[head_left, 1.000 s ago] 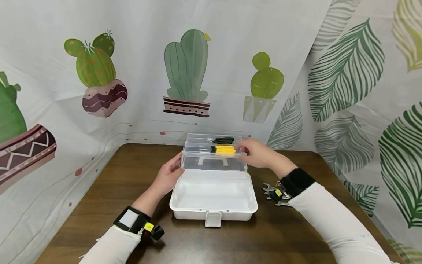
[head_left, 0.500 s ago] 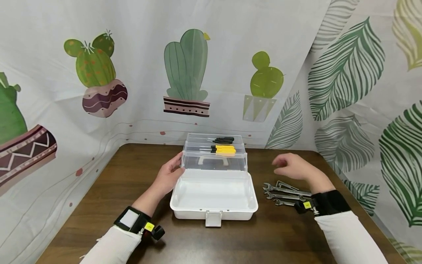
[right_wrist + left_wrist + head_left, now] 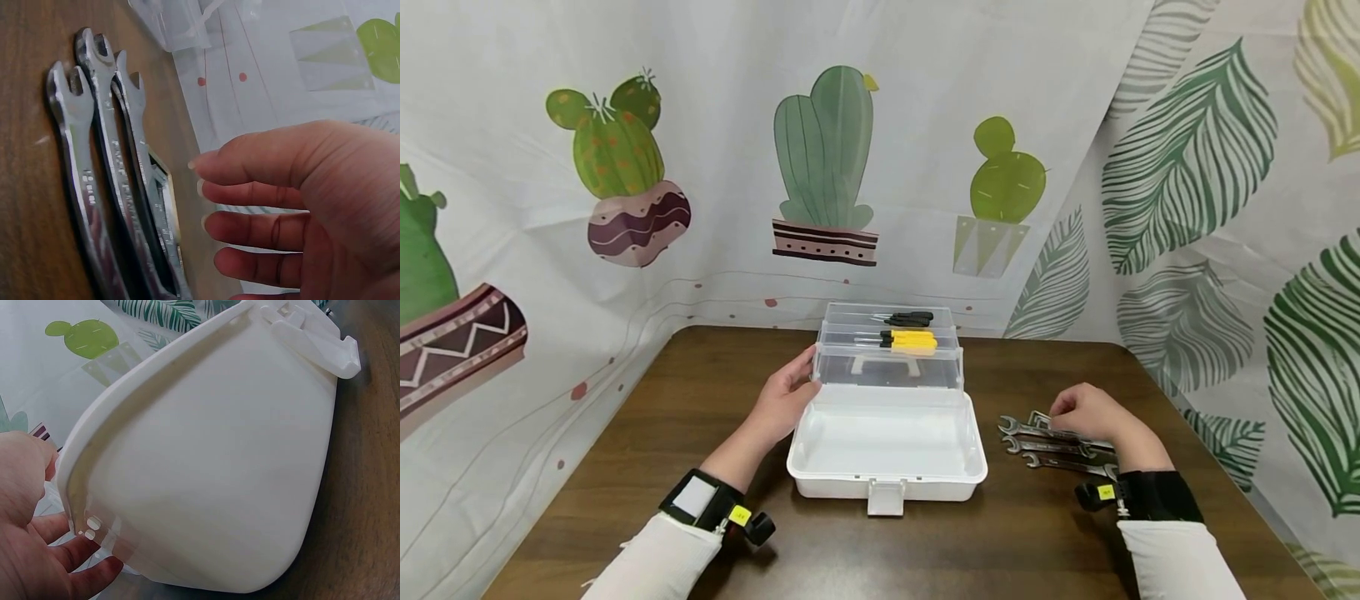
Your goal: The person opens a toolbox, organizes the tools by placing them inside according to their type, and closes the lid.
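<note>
Several steel wrenches (image 3: 1052,442) lie side by side on the brown counter (image 3: 700,433), just to the right of a white toolbox (image 3: 886,450) that stands open. The right hand (image 3: 1086,414) hovers over the far ends of the wrenches; in the right wrist view its fingers (image 3: 250,194) are gently curved and spread a little, with their tips close above the metal, and they have hold of nothing. Whether a fingertip touches a wrench cannot be told.

The left hand (image 3: 786,392) rests against the left side of the toolbox, at the corner where the clear upper tray (image 3: 887,367) meets the white base. Its fingers (image 3: 81,556) lie nearly straight along the plastic wall, the thumb up beside the tray.

On the raised clear tiers sit yellow-handled screwdrivers (image 3: 906,340) and, behind them, black-handled screwdrivers (image 3: 906,317). A curtain printed with cacti (image 3: 823,158) hangs behind the counter.
</note>
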Available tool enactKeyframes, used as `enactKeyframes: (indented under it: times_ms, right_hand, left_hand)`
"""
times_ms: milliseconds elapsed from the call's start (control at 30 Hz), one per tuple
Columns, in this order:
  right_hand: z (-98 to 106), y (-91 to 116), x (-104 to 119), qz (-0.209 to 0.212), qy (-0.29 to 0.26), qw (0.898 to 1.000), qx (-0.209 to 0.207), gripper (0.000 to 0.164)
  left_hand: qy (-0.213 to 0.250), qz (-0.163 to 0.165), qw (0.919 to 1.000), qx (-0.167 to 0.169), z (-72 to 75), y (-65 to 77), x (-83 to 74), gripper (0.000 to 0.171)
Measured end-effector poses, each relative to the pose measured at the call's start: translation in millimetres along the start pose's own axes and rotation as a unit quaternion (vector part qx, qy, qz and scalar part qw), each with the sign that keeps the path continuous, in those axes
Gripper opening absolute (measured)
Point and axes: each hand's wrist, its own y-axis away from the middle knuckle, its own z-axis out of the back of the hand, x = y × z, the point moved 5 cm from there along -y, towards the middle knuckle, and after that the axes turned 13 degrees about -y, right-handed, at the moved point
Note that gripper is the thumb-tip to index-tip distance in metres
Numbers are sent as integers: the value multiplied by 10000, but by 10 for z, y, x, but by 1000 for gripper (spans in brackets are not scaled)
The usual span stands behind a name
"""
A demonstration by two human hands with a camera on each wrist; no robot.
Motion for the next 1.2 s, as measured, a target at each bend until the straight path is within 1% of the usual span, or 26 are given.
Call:
enactKeyframes:
  times_ms: [67,167,333,400,500,633,767,867,1000,1200]
  right_hand:
    - [-20,-6,-28,-70,4,10000,-30,9]
    - [-50,-5,-43,-21,126,9999,-44,9]
    - [-92,3,-75,-91,240,9996,-90,8]
    - [-108,2,-93,-158,290,9994,-100,7]
    - [-120,1,-104,-148,388,9990,-153,7]
    - [-133,-7,-110,-197,366,9989,-200,6]
    - [-147,-6,-115,-255,343,9990,-155,8]
    - [-144,1,-114,-214,336,9991,-163,8]
    - [-127,-6,-124,-137,282,9991,-270,8]
    - [-114,-54,-188,-285,437,9972,-529,9]
  left_hand:
    - [22,12,10000,3,1,1,6,63]
    - [58,47,10000,-10,2,1,13,63]
    - [74,127,9999,28,-11,3,30,63]
    - [46,113,9999,37,-16,8,31,63]
    - [42,52,10000,10,-16,14,16,63]
    - [74,-20,10000,-11,-6,20,-16,64]
    - [72,-6,10000,-5,-4,26,-27,63]
    - [33,5,10000,14,-9,31,-23,64]
    - [34,-32,10000,8,-4,30,-26,63]
    - [-3,-30,10000,30,3,35,-38,64]
